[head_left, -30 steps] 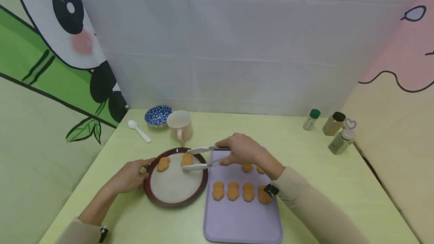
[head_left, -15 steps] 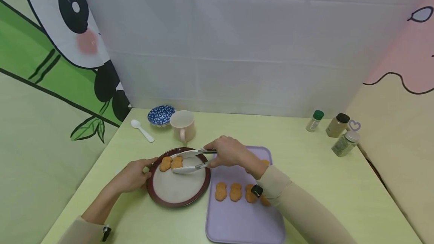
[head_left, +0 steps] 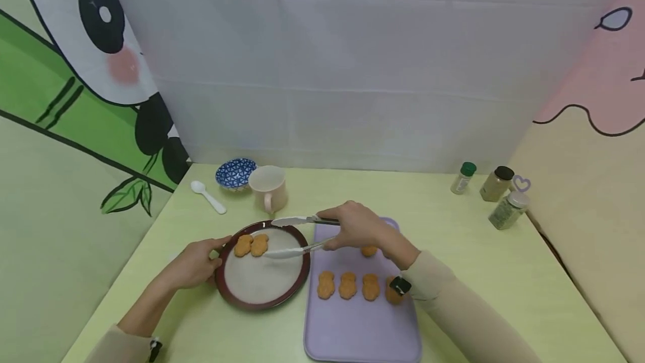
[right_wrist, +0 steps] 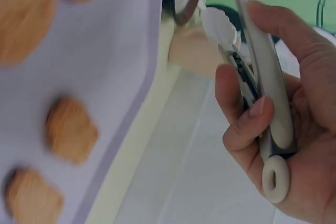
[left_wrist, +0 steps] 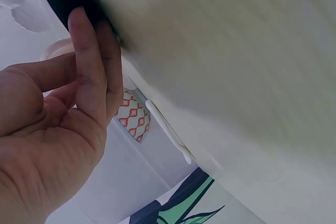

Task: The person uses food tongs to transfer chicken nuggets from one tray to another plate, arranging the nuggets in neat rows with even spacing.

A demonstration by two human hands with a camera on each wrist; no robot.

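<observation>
Holds tongs (head_left: 289, 253) in right hand (head_left: 358, 223), grip closed around handles, tips spread wide over plate (head_left: 262, 284). Holds plate rim near ten o'clock with left hand (head_left: 194, 265). Has two cookies (head_left: 259, 245) side by side on plate, around eleven o'clock. More cookies (head_left: 347, 286) on tray (head_left: 363, 329) at four o'clock from plate. Mug (head_left: 274, 195) on counter (head_left: 514, 284) past plate's twelve o'clock.

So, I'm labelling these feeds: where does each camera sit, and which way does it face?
Head: on the head, facing forward and down at the brown-rimmed plate and lilac tray; left hand, right hand and both sleeves show.
Left wrist: on that wrist, tilted, facing past the left hand toward the plate and white spoon; the left hand shows.
Right wrist: on that wrist, tipped sideways, facing the tongs and tray; the right hand shows.
Shared: head and right wrist both show tongs and tray.
</observation>
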